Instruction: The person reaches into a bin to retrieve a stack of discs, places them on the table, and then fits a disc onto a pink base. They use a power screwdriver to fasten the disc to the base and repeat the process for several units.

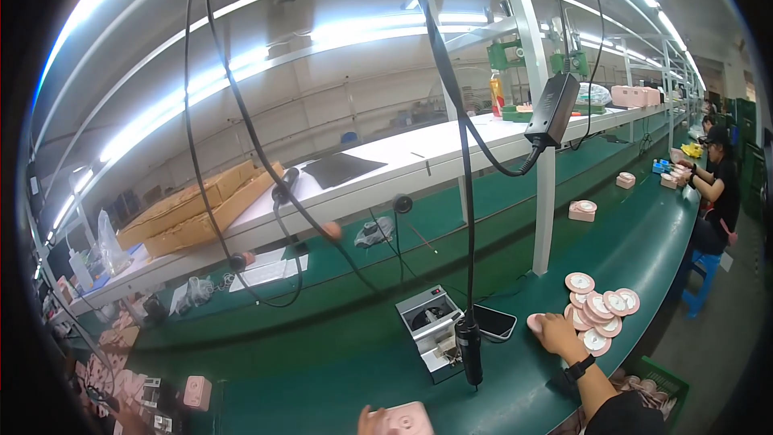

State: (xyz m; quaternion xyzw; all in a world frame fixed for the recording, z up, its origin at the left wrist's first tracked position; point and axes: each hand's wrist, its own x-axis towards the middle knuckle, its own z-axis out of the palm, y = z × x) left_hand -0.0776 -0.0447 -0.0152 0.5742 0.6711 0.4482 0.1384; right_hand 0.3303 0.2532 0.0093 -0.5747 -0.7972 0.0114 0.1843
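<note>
At the lower edge my left hand (371, 421) is closed on the side of a pink box-shaped housing (408, 419), which the frame cuts off. My right hand (557, 337), a dark band on its wrist, reaches over the green bench. Its fingers are closed on a small pink piece (535, 323), mostly covered by them. Just right of that hand lies a loose pile of pink round discs (597, 306) with white centres. A black electric screwdriver (469, 350) hangs upright from its cable between my hands. Behind it stands a grey and black screw feeder (431, 330).
A phone (494, 322) lies by the feeder. Pink housings (582, 210) stand farther along the green belt (515, 387); another (197, 392) is at left. A green crate (664, 379) of discs sits below right. A co-worker (715, 185) sits beyond. Cables hang overhead.
</note>
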